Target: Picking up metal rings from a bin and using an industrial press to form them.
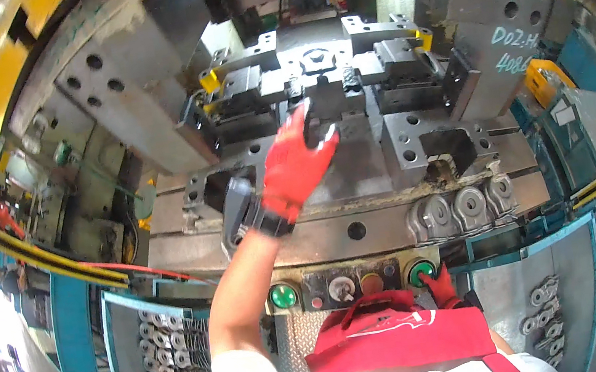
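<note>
My left hand, in a red glove, reaches forward over the lower die of a press. Its thumb and fingers are spread, with nothing visible between them. Around that wrist is a dark band, and a grey device shows beside it. Beyond the fingertips, a shiny metal part sits in the brightly lit middle of the die. My right hand, also red-gloved, is low by the control panel. One finger lies at the right green button, its thumb held apart; whether it presses is unclear.
Several formed metal parts stand on the bed's right front edge. Another green button is on the panel's left. Bins of metal parts flank me: the left bin and the right bin. Steel columns rise beside the die.
</note>
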Tool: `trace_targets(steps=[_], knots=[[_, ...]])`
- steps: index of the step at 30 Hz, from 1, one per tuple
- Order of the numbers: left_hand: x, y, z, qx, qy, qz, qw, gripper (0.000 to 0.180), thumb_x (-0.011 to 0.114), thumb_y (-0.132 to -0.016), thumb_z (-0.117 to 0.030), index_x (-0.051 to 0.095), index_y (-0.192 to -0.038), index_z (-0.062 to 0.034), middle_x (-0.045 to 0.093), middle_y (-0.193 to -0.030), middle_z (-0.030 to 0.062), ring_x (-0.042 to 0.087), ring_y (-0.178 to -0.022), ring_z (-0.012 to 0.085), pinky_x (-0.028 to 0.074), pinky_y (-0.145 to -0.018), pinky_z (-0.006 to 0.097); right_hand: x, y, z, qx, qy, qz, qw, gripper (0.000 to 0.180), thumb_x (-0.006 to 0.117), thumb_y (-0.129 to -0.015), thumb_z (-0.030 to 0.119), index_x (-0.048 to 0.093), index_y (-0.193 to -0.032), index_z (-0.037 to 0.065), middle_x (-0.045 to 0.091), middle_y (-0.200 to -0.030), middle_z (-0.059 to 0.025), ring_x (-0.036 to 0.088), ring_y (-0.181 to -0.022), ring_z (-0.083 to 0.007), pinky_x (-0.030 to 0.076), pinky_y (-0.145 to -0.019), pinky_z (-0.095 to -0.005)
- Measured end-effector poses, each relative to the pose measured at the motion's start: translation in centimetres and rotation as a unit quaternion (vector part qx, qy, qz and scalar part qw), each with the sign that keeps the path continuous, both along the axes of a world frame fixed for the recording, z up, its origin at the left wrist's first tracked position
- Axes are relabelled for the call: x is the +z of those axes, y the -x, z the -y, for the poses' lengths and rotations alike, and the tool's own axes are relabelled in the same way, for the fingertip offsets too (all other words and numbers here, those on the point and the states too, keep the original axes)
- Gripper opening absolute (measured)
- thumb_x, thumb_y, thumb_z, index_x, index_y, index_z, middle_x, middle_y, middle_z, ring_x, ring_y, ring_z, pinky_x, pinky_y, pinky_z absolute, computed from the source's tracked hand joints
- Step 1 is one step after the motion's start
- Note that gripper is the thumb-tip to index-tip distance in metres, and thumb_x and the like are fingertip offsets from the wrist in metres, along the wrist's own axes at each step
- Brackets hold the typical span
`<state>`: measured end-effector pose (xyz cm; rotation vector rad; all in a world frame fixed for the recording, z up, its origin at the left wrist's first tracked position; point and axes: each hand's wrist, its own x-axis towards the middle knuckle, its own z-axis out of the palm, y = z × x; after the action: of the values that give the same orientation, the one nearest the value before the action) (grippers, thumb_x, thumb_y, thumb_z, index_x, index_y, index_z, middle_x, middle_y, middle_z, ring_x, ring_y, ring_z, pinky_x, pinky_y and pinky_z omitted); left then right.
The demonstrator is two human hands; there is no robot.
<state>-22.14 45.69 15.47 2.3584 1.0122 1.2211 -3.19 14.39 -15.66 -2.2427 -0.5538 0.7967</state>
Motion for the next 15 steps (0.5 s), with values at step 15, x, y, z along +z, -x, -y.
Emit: trace_targets(steps=[15], knots=[[-7.0, -18.3, -27.5, 0.108, -0.038, -0.398, 0.910, 0.047, 0.043, -0.077, -0.051, 0.059, -0.104, -0.0155, 0.054, -0.112, 0.0103, 0.049, -0.106, 0.0276, 0.036, -0.089, 0.045, 0.6, 5.2, 3.7, -0.176, -0.195, -0.119, 0.958, 0.073, 0.064, -0.076, 0.027, 0.026, -0.128, -0.007, 0.037, -0.126, -0.0230, 0.035, -0.119, -0.0287, 0.028, -0.098, -0.0350]])
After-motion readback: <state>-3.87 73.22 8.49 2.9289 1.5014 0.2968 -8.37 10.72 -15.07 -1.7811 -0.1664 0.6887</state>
